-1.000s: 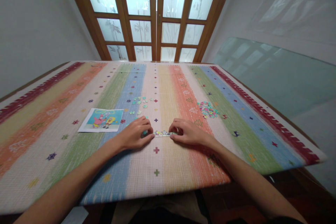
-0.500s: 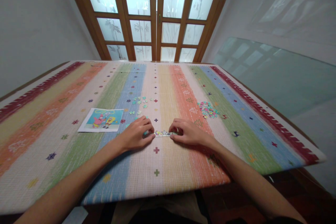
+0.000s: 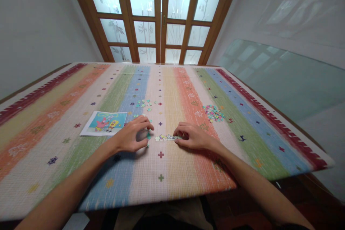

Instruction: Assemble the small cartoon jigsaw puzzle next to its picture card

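Puzzle strip (image 3: 165, 137): a short row of joined pieces lying flat on the striped tablecloth (image 3: 188, 172), near the front middle of the table, between the two hands.

Head view. The right hand (image 3: 192, 137) rests on the cloth with its fingertips (image 3: 178, 137) touching the right end of the strip; the fingers are curled close together, pressing rather than gripping. The left hand (image 3: 132, 136) is just left of the strip and apart from it, raised a little, with fingers loosely bent and narrowly spread; a few teal loose pieces (image 3: 148, 136) show at its fingertips, but whether one is pinched cannot be told. Farther off on the blue stripe lies a scatter of teal pieces (image 3: 142, 104). On the right, at the border of the orange and green stripes, sits a heap of mixed pieces (image 3: 213, 112). The reference picture (image 3: 105, 123), a cartoon print, lies flat at the left, just beyond the left wrist. Glazed wooden doors (image 3: 161, 18) close the far side of the room.

Risk, as a judgement: the strip is held at one end only, so a sideways push from the left may buckle it or open its joints; the woven cloth may also ruck under pressure and shift nearby pieces.
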A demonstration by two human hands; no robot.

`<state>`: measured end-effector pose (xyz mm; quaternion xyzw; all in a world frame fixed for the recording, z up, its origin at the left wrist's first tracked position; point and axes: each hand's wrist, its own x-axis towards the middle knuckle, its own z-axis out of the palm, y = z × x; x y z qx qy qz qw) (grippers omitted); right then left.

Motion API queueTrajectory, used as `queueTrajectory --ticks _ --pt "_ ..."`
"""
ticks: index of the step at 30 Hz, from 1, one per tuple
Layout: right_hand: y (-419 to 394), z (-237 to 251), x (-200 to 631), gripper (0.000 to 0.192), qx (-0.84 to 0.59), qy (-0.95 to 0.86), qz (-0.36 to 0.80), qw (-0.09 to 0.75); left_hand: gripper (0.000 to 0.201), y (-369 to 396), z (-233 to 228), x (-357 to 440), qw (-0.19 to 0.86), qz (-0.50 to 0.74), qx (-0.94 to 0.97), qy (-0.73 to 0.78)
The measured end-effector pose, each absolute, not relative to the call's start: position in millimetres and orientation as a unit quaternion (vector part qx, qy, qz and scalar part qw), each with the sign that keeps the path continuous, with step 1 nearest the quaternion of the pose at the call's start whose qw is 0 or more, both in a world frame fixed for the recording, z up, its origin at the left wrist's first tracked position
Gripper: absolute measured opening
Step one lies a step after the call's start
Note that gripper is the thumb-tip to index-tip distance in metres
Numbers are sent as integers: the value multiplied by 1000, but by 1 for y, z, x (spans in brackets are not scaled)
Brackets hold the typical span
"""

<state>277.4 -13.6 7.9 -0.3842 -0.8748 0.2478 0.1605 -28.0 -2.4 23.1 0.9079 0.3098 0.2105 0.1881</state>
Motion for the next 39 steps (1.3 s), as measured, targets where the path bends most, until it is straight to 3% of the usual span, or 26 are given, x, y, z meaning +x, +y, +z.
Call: queueTrajectory --ticks 12,24,39 --pt "-13 6 278 6 -389 -875 238 160 15 13 27 -68 112 230 901 351" --pt "-12 7 279 7 -389 -874 242 163 28 20 15 -68 74 204 887 407" --pt "-13 6 278 7 -398 -870 245 153 30 40 7 -71 14 242 833 497"
